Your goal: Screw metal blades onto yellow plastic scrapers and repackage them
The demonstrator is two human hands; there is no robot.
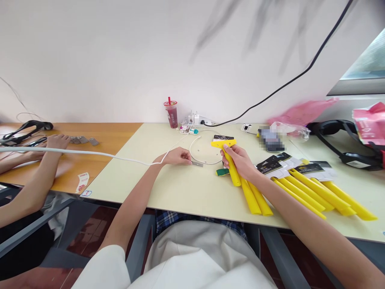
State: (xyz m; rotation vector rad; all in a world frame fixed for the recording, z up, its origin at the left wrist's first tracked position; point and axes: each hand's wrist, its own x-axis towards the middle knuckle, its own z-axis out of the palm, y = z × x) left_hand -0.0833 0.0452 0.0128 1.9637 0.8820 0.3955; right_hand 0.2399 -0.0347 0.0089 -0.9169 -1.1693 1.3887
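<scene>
My left hand (178, 155) pinches a small flat metal blade (197, 163) just above the table. In my right hand (240, 160) is a yellow scraper (232, 170), gripped at the upper handle with its T-shaped head facing the wall. A screwdriver with a green handle (222, 172) lies beneath that hand, its far part hidden. Two more yellow handles (251, 197) rest on the table under my right wrist. Farther right lie several yellow scrapers (303, 194) with black and white card sleeves (272, 165) over their heads.
A white cable (120, 155) runs across from the left and loops on the table. Against the wall stand a drink cup (172, 114) and a power strip (197, 119). A phone (270, 139) and a black headset (345, 146) are at right. Another person's hand (58, 142) is at left.
</scene>
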